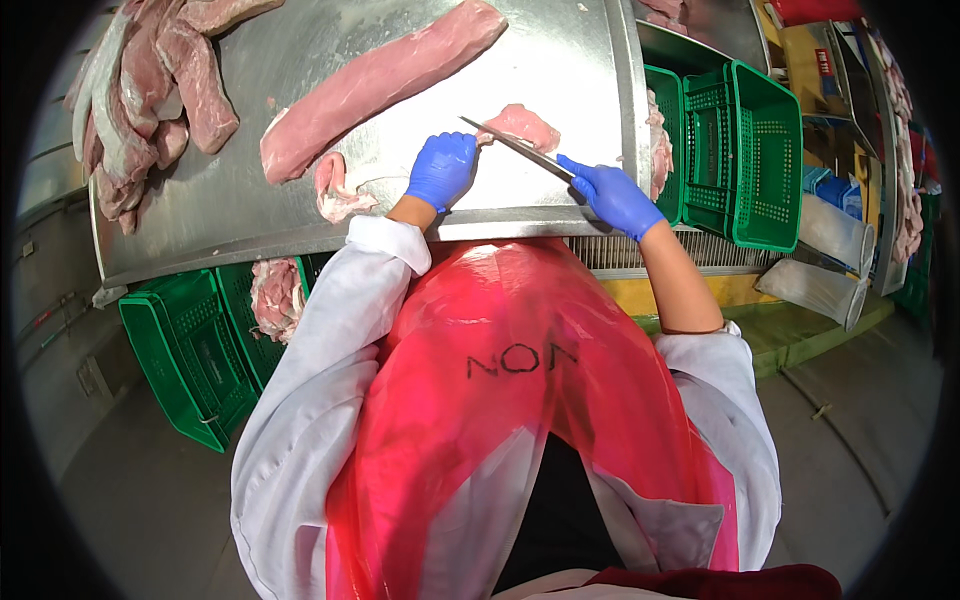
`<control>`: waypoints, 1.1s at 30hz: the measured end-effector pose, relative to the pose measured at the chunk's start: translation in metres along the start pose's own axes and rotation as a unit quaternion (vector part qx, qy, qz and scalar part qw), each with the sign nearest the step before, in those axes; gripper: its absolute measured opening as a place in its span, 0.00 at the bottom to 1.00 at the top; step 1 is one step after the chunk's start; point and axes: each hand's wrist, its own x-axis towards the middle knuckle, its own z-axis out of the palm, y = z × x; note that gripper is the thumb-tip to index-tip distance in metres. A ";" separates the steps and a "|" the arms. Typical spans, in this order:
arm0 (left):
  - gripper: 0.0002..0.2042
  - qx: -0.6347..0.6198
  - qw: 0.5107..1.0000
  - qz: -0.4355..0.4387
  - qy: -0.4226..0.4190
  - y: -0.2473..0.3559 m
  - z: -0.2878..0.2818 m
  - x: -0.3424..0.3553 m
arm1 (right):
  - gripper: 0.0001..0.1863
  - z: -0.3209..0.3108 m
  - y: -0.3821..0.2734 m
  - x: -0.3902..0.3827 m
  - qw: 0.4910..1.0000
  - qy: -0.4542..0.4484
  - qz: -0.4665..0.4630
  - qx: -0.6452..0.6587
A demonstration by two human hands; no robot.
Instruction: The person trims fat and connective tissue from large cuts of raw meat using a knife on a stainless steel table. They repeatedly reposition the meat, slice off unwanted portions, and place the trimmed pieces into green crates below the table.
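My left hand point(440, 170), blue-gloved, is closed on the narrow end of a small pink meat piece point(525, 125) on the steel table point(245, 210). My right hand point(610, 198), also gloved, grips a knife point(515, 145); its long blade slants leftward across that piece, near my left fingers. A long pink loin point(370, 90) lies behind my left hand, with a pale fatty trimming point(338, 195) below it.
A meat pile point(165, 100) fills the table's left. Green crates point(745, 150) stand right of the table; others point(190, 350) sit below its left front edge, holding trimmings point(278, 298). Clear plastic panels or bags point(815, 285) are at the right.
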 end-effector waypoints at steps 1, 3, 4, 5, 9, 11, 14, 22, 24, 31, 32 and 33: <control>0.07 0.003 1.000 -0.009 0.001 0.001 0.001 -0.002 | 0.23 -0.002 -0.001 0.006 1.000 -0.003 0.007 -0.004; 0.08 -0.020 0.999 -0.027 0.004 0.006 -0.005 -0.002 | 0.23 -0.004 -0.004 0.015 0.999 0.001 -0.020 -0.033; 0.08 -0.031 0.999 -0.036 0.005 0.009 -0.008 -0.002 | 0.23 -0.004 -0.004 0.021 0.998 0.003 -0.033 -0.047; 0.08 -0.017 1.000 -0.025 0.000 0.011 -0.009 -0.002 | 0.23 0.001 0.001 0.030 0.996 0.010 -0.054 -0.066; 0.09 0.012 0.999 0.000 -0.042 0.016 -0.010 0.002 | 0.25 0.015 -0.016 0.060 0.994 -0.002 -0.054 -0.098; 0.09 0.015 0.998 -0.004 -0.061 0.016 -0.012 0.001 | 0.26 0.017 -0.025 0.068 0.992 -0.014 -0.041 -0.120; 0.09 0.036 0.997 -0.007 -0.070 0.006 -0.010 -0.003 | 0.26 0.017 -0.020 0.064 0.990 -0.017 -0.035 -0.134; 0.07 0.077 0.990 0.012 -0.117 -0.019 -0.006 -0.006 | 0.28 -0.003 0.042 0.015 0.988 0.019 -0.037 -0.148; 0.07 0.082 0.990 0.013 -0.118 -0.027 -0.009 -0.009 | 0.28 -0.009 0.051 0.000 0.987 0.019 -0.026 -0.157; 0.04 0.057 0.992 0.030 -0.112 -0.099 -0.030 -0.055 | 0.28 -0.020 0.060 -0.028 0.989 0.018 -0.024 -0.147; 0.04 0.030 0.992 -0.008 -0.120 -0.096 -0.036 -0.053 | 0.28 -0.022 0.063 -0.032 0.996 -0.003 -0.020 -0.089; 0.04 0.004 0.991 -0.046 -0.128 -0.088 -0.048 -0.048 | 0.27 -0.026 0.066 -0.039 0.999 -0.023 -0.016 -0.030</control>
